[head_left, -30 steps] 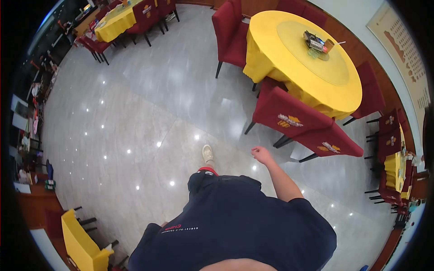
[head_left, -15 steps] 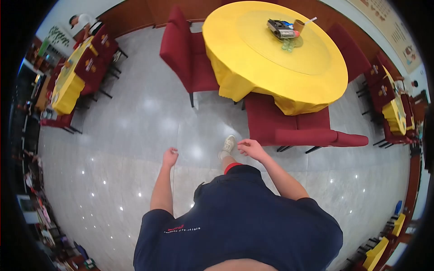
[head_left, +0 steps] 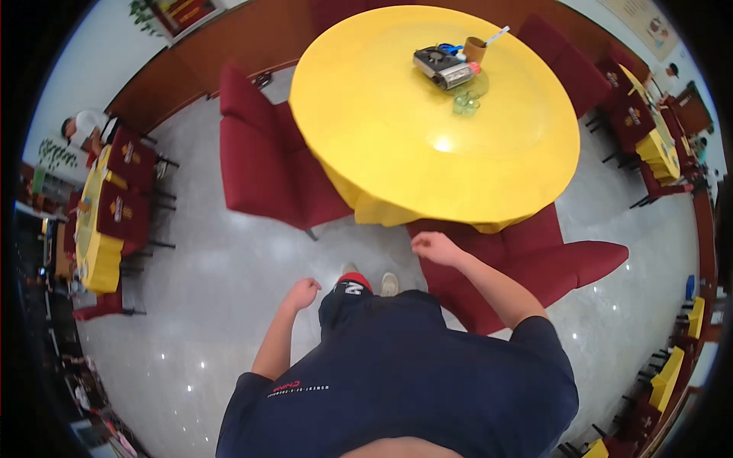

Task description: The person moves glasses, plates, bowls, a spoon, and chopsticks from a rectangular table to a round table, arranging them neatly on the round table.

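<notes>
My left hand (head_left: 304, 293) hangs in front of my body at the left, fingers curled in, with nothing showing in it. It is over the grey floor, close to my shorts. My right hand (head_left: 437, 248) is held out over the seat of a dark red chair (head_left: 527, 278), just short of the hanging edge of a yellow tablecloth (head_left: 397, 179). Its fingers are loosely bent and somewhat apart, holding nothing. On the round table stand a portable gas stove (head_left: 445, 69), a brown cup (head_left: 474, 50) with a white stick in it, and several small green glasses (head_left: 466, 103).
Another dark red chair (head_left: 263, 153) stands left of the round table. Further left, a person (head_left: 88, 128) in a white top is beside a long yellow table (head_left: 99, 244) with chairs. More yellow tables and chairs (head_left: 637, 114) line the right side.
I have stepped nearer the round table, so it and the chairs appear closer. My right hand is now over the chair seat. My left hand has swung slightly inward.
</notes>
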{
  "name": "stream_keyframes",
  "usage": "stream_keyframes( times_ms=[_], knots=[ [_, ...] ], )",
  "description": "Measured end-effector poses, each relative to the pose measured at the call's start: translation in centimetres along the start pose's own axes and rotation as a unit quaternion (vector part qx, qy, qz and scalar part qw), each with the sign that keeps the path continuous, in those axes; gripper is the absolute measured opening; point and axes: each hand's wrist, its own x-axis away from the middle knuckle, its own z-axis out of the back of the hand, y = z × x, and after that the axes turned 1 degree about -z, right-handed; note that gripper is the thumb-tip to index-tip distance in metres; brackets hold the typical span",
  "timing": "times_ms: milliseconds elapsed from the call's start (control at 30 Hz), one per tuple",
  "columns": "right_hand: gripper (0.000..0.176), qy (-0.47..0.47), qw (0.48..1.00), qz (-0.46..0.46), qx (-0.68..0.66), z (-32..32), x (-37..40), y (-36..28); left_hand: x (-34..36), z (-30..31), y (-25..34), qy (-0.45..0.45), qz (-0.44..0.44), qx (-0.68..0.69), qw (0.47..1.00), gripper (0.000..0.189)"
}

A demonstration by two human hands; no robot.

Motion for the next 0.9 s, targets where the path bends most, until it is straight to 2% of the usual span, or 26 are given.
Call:
stream_keyframes(
  times_ms=[33, 67, 133, 200, 233, 267, 333, 367, 400, 467, 500, 533, 567, 600, 633, 667, 700, 733, 800, 833, 867, 900],
  knots=[
    [0.023, -0.038, 0.998, 0.0, 0.059, 1.3, 0.1, 0.3, -1.6, 0.7, 0.4, -0.003, -0.028, -0.009, 1.0, 0.025],
    [0.023, -0.028, 0.998, -0.012, 0.056, 2.7, -0.1, 0.6, -3.2, 1.4, 0.6, -0.01, -0.053, -0.019, 0.998, 0.026],
    [0.024, -0.049, 0.975, -0.088, 0.197, 4.4, 0.0, 1.2, -7.7, 3.5, 2.5, -0.044, -0.091, -0.043, 0.994, 0.026],
    [0.026, 0.037, 0.968, -0.112, 0.222, 5.2, -0.1, 2.4, -11.1, 5.1, 4.9, -0.07, -0.138, -0.074, 0.985, 0.026],
    [0.027, 0.097, 0.967, -0.166, 0.165, 5.2, -0.4, 2.0, -13.2, 5.9, 6.8, -0.077, -0.19, -0.078, 0.976, 0.026],
    [0.027, 0.188, 0.961, -0.167, 0.111, 4.9, -0.5, 1.7, -15.4, 6.8, 8.5, -0.083, -0.242, -0.078, 0.963, 0.025],
    [0.026, 0.285, 0.934, -0.21, -0.043, 4.7, -0.1, -0.2, -18.5, 9.3, 13.1, -0.117, -0.263, -0.084, 0.954, 0.025],
    [0.026, 0.291, 0.935, -0.198, -0.033, 4.9, 0.8, -1.4, -20.1, 9.8, 15.0, -0.146, -0.264, -0.086, 0.95, 0.025],
    [0.025, 0.264, 0.94, -0.214, -0.016, 5.3, 2.2, -3.1, -22.1, 9.8, 15.5, -0.133, -0.314, -0.07, 0.937, 0.024],
    [0.024, 0.217, 0.955, -0.202, -0.01, 5.5, 4.4, -3.1, -22.1, 14.0, 21.7, -0.246, -0.275, -0.105, 0.924, 0.024],
    [0.024, 0.22, 0.953, -0.208, -0.013, 6.0, 5.2, -3.8, -23.6, 14.0, 21.9, -0.256, -0.366, -0.148, 0.883, 0.025],
    [0.023, 0.167, 0.955, -0.221, 0.104, 6.9, 5.9, -4.9, -24.3, 14.5, 22.7, -0.259, -0.369, -0.151, 0.88, 0.025],
    [0.022, 0.109, 0.941, -0.23, 0.222, 7.7, 6.2, -5.6, -24.5, 14.8, 23.4, -0.284, -0.39, -0.2, 0.853, 0.025],
    [0.022, 0.107, 0.941, -0.233, 0.222, 7.9, 6.3, -6.0, -24.6, 14.9, 24.1, -0.309, -0.407, -0.247, 0.823, 0.026],
    [0.022, 0.194, 0.939, -0.248, 0.141, 8.0, 6.0, -6.4, -25.0, 14.9, 24.8, -0.315, -0.428, -0.229, 0.815, 0.027],
    [0.021, 0.278, 0.924, -0.255, 0.062, 8.6, 5.2, -6.3, -26.3, 14.4, 25.7, -0.31, -0.43, -0.227, 0.817, 0.027],
    [0.02, 0.322, 0.911, -0.257, 0.033, 9.0, 4.5, -5.7, -27.6, 13.5, 26.6, -0.288, -0.429, -0.173, 0.839, 0.027],
    [0.019, 0.394, 0.893, -0.213, 0.04, 9.1, 3.2, -3.9, -28.6, 12.6, 27.4, -0.268, -0.422, -0.119, 0.858, 0.027],
    [0.02, 0.431, 0.875, -0.214, -0.052, 10.5, -1.0, -0.7, -32.3, 10.3, 30.3, -0.234, -0.37, -0.037, 0.898, 0.023],
    [0.02, 0.417, 0.895, -0.158, -0.012, 11.9, -3.7, 1.6, -34.6, 9.1, 32.2, -0.206, -0.345, -0.007, 0.916, 0.023],
    [0.02, 0.399, 0.911, -0.103, 0.025, 13.7, -6.3, 3.2, -36.8, 8.2, 34.3, -0.154, -0.362, -0.012, 0.919, 0.025],
    [0.02, 0.385, 0.917, -0.1, 0.029, 16.6, -8.8, 2.4, -38.7, 7.2, 36.2, -0.103, -0.375, -0.016, 0.921, 0.027]
  ],
)
